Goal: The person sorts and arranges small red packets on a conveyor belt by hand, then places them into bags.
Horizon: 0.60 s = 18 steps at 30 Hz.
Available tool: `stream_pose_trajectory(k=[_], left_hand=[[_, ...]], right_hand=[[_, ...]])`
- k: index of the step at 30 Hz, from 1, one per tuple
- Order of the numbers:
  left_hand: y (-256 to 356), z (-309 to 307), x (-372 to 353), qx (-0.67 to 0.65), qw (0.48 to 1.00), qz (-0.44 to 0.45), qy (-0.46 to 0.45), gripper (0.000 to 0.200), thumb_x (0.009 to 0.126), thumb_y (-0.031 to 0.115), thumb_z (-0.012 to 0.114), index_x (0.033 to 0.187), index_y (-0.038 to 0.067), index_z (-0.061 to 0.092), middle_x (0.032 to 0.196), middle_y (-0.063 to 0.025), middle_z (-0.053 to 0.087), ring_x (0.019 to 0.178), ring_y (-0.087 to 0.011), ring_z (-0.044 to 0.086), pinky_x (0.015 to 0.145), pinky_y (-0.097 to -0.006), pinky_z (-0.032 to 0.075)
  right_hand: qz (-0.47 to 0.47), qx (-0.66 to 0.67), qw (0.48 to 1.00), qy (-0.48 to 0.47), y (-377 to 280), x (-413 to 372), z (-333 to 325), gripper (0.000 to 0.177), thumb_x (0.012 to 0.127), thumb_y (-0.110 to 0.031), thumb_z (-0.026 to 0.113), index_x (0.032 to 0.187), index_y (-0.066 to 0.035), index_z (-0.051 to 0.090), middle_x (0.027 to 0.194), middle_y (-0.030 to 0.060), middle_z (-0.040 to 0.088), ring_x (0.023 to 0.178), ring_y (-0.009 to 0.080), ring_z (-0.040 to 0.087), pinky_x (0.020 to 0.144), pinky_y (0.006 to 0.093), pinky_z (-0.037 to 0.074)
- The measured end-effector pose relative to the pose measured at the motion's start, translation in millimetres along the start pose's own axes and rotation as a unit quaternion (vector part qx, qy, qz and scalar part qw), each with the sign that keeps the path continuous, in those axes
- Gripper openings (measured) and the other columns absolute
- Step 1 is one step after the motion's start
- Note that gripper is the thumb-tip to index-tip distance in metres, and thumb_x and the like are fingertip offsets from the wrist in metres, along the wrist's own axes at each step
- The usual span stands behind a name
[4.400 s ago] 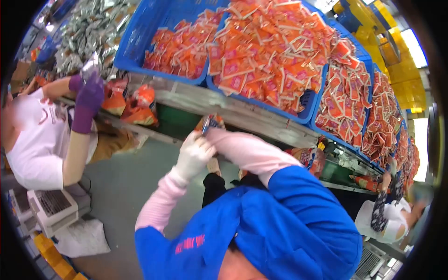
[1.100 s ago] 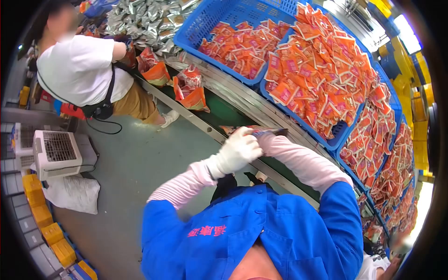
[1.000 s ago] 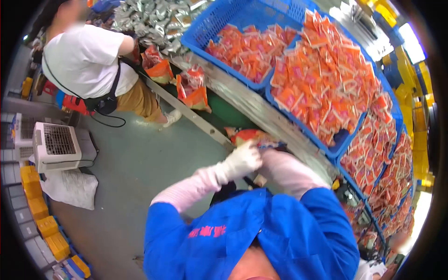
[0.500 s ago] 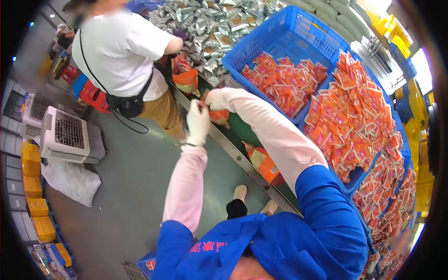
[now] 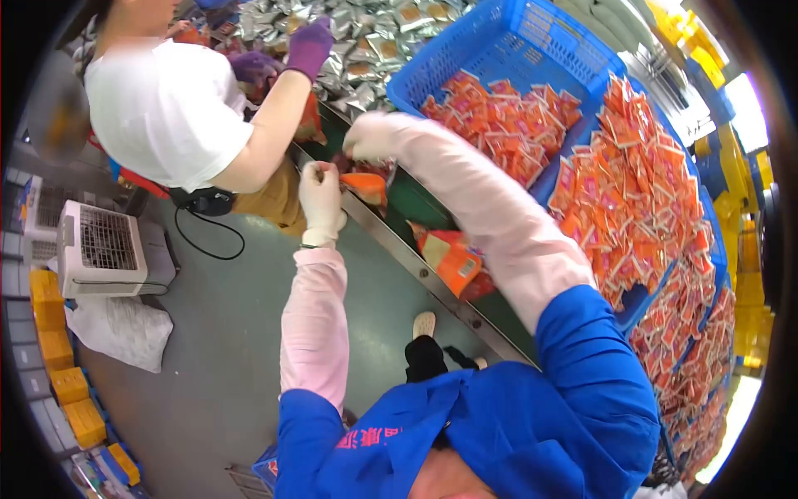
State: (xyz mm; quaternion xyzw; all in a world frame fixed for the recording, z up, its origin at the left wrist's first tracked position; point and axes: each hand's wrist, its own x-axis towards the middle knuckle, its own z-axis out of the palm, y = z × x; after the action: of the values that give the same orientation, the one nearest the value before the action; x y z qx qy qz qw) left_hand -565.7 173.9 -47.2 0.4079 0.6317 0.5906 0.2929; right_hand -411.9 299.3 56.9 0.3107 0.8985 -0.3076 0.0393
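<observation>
An orange bag [image 5: 366, 185] with a darker, partly see-through part lies at the conveyor's edge between my two white-gloved hands. My left hand [image 5: 321, 200] is closed in a pinch at the bag's near end. My right hand [image 5: 371, 140] curls over the bag's far side, its fingertips partly hidden but appearing closed on the edge. Another orange bag [image 5: 453, 262] lies on the green conveyor [image 5: 422, 200], beneath my right forearm. Farther up the belt, a third orange bag [image 5: 311, 123] is half hidden by a co-worker's arm.
A co-worker in a white shirt [image 5: 162, 116] stands at the left, purple-gloved hands [image 5: 310, 46] over silver packets [image 5: 366, 50]. Blue crates [image 5: 407, 83] of red-orange sachets [image 5: 623, 200] line the right. The conveyor's metal rail [image 5: 416, 266] runs diagonally; an air cooler [image 5: 100, 245] stands left.
My hands have shifted left with the orange bag, and my right hand has risen slightly. The co-worker has leaned nearer, raising a purple-gloved hand over the silver packets.
</observation>
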Motion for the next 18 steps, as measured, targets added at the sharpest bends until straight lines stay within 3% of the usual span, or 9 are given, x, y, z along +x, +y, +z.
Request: stream_pose_trajectory(k=[2,4,6,8,12,13,16,17,18], left_hand=[[36,-3,-27,-0.017,0.999,-0.040,0.028,0.016,0.095,0.011,0.073,0.101,0.005,0.060,0.085,-0.0041,0.062,0.071,-0.0116,0.054,0.065,-0.0294,0.048],[64,1,-70,0.125,0.986,0.113,0.011,0.034,0.091,0.022,0.080,0.112,0.005,0.060,0.102,-0.0102,0.062,0.092,-0.0192,0.060,0.083,-0.0348,0.050],[99,16,-123,0.163,0.926,0.259,-0.219,0.057,0.082,0.036,0.086,0.122,0.005,0.059,0.116,-0.0148,0.059,0.110,-0.0290,0.059,0.099,-0.0414,0.047],[109,42,-182,0.242,0.880,0.277,-0.300,0.065,0.077,0.040,0.086,0.126,0.007,0.060,0.117,-0.0158,0.059,0.117,-0.0354,0.056,0.106,-0.0464,0.044],[75,86,-185,0.348,0.874,0.171,-0.292,0.024,0.092,0.021,0.070,0.110,0.007,0.062,0.098,-0.0165,0.067,0.094,-0.0389,0.066,0.082,-0.0455,0.054],[87,90,-184,0.291,0.890,0.216,-0.277,0.011,0.094,0.013,0.066,0.101,0.005,0.060,0.088,-0.0167,0.069,0.082,-0.0416,0.067,0.072,-0.0466,0.053],[128,83,-208,0.154,0.932,0.136,-0.298,0.007,0.096,0.003,0.063,0.102,0.004,0.060,0.078,-0.0082,0.062,0.066,-0.0201,0.061,0.064,-0.0325,0.049],[143,82,-218,0.066,0.950,0.054,-0.301,0.008,0.096,0.000,0.062,0.103,0.003,0.060,0.077,-0.0040,0.059,0.066,-0.0132,0.056,0.062,-0.0283,0.046],[155,81,-230,-0.025,0.955,-0.032,-0.294,0.010,0.096,-0.003,0.062,0.104,0.003,0.060,0.076,0.0001,0.056,0.066,-0.0063,0.051,0.061,-0.0240,0.043]], right_hand=[[-0.110,0.013,0.990,0.084,-5,-109,-52,0.041,0.088,-0.014,0.061,0.128,-0.006,0.069,0.121,0.0177,0.073,0.105,0.0341,0.071,0.094,0.0414,0.055],[0.047,0.119,0.991,0.031,2,-211,-52,0.048,0.085,-0.013,0.064,0.132,-0.006,0.065,0.123,0.0182,0.071,0.111,0.0342,0.070,0.096,0.0418,0.054],[0.127,0.020,0.986,0.109,15,-296,-7,0.049,0.083,-0.013,0.068,0.132,-0.006,0.066,0.121,0.0194,0.071,0.113,0.0352,0.069,0.096,0.0434,0.054],[0.232,0.093,0.964,0.089,21,-327,49,0.049,0.084,-0.016,0.069,0.132,-0.009,0.065,0.122,0.0220,0.070,0.115,0.0357,0.068,0.096,0.0449,0.053],[0.304,0.271,0.880,0.246,28,-291,157,0.029,0.086,-0.014,0.071,0.113,-0.006,0.069,0.105,0.0221,0.073,0.103,0.0398,0.069,0.091,0.0458,0.054],[0.278,0.266,0.876,0.291,23,-292,155,0.026,0.086,-0.012,0.070,0.111,-0.005,0.070,0.100,0.0216,0.073,0.099,0.0389,0.070,0.088,0.0445,0.055],[0.199,0.266,0.860,0.386,-7,-337,101,0.020,0.090,-0.005,0.068,0.109,-0.005,0.071,0.091,0.0131,0.075,0.081,0.0221,0.072,0.078,0.0344,0.056],[0.160,0.268,0.858,0.409,-22,-359,76,0.018,0.092,-0.005,0.067,0.110,-0.006,0.071,0.093,0.0111,0.074,0.078,0.0213,0.069,0.078,0.0346,0.056],[0.118,0.305,0.862,0.387,-32,-378,55,0.017,0.090,-0.008,0.071,0.107,-0.008,0.070,0.097,0.0149,0.072,0.086,0.0324,0.072,0.076,0.0362,0.055]])
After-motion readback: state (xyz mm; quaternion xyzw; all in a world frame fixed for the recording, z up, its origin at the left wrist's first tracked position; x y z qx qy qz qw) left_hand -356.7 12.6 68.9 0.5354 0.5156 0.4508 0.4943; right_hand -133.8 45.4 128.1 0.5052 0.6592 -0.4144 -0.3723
